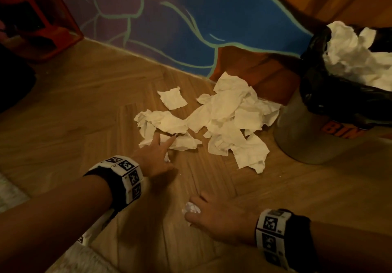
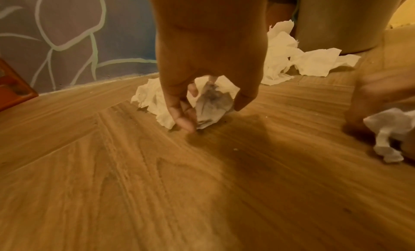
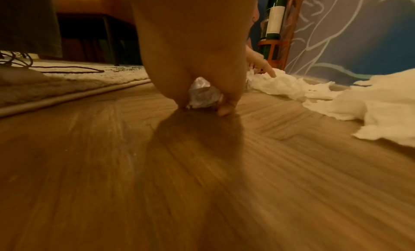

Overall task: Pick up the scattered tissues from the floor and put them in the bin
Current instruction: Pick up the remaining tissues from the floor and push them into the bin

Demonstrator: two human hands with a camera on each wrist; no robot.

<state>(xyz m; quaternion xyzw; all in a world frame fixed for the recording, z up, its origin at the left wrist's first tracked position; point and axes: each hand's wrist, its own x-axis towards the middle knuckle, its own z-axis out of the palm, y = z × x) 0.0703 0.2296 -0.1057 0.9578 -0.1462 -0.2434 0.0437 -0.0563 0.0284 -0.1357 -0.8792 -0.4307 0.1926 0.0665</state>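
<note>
Several white tissues (image 1: 224,115) lie scattered on the wooden floor beside a grey bin (image 1: 305,143) with a black liner, which holds more tissues (image 1: 352,60). My left hand (image 1: 158,156) reaches onto the near edge of the pile, two fingers stretched over a sheet. In the left wrist view a small crumpled tissue (image 2: 211,107) sits between its thumb and fingers. My right hand (image 1: 212,213) is low on the floor nearer to me and grips a crumpled tissue ball (image 1: 191,209). That ball (image 3: 203,97) also shows under the palm in the right wrist view.
A red crate (image 1: 40,20) stands at the far left against the painted wall (image 1: 191,18). A pale rug (image 3: 67,82) with a dark cable (image 3: 71,71) on it borders the floor on my left. A wine bottle (image 3: 274,15) stands in a rack by the wall.
</note>
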